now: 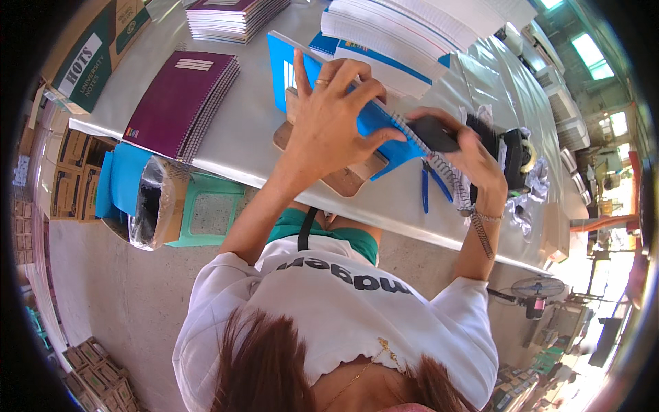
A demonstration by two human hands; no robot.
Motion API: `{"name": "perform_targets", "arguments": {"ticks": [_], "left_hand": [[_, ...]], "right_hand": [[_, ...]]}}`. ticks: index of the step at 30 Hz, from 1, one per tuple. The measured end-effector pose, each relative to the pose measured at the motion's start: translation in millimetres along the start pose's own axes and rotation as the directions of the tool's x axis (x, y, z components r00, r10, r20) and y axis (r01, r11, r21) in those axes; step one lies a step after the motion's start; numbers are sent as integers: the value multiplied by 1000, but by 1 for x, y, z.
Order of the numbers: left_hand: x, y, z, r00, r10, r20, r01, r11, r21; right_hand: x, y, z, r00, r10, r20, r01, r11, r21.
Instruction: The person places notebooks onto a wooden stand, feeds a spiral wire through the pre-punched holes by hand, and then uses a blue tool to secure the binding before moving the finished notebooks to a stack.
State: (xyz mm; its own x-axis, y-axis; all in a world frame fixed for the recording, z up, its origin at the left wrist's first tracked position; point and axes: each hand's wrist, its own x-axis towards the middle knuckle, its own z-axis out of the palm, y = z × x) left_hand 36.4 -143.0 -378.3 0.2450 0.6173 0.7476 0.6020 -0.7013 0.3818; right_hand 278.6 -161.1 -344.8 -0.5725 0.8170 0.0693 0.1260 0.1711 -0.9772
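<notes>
A blue notebook (278, 65) stands tilted on its edge over a wooden block (343, 182) at the front of the table. My left hand (322, 120) grips it, with the thumb on the near face and the fingers spread across the top. A wire spiral coil (449, 177) runs along the notebook's holed edge and trails back over my right wrist. At the notebook's right end, my right hand (477, 154) is closed around a smooth dark rounded object (434, 133), whose kind I cannot make out. Blue-handled pliers (427, 187) lie just below that hand.
Purple notebooks (175, 99) with spiral edges lie at left, more (223, 20) behind. Tall paper stacks (405, 34) stand at the back. A tape roll (527, 156) and crumpled plastic sit at right. Below the left edge are an open carton (168, 199) and a green stool (206, 209).
</notes>
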Motion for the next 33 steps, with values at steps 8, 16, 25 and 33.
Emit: {"name": "perform_targets", "arguments": {"ticks": [8, 16, 25, 33], "left_hand": [[2, -11, 7, 1000, 16, 15, -16, 1000, -3], [1, -8, 0, 1000, 5, -15, -5, 999, -36], [5, -16, -4, 999, -11, -34, 11, 1000, 10], [9, -21, -8, 999, 20, -34, -19, 1000, 15]], "right_hand": [[14, 1, 7, 1000, -20, -23, 11, 940, -341], [17, -7, -12, 997, -81, 8, 66, 859, 508], [31, -15, -23, 995, 18, 97, -17, 1000, -9], [50, 10, -18, 997, 32, 76, -7, 953, -302]]}}
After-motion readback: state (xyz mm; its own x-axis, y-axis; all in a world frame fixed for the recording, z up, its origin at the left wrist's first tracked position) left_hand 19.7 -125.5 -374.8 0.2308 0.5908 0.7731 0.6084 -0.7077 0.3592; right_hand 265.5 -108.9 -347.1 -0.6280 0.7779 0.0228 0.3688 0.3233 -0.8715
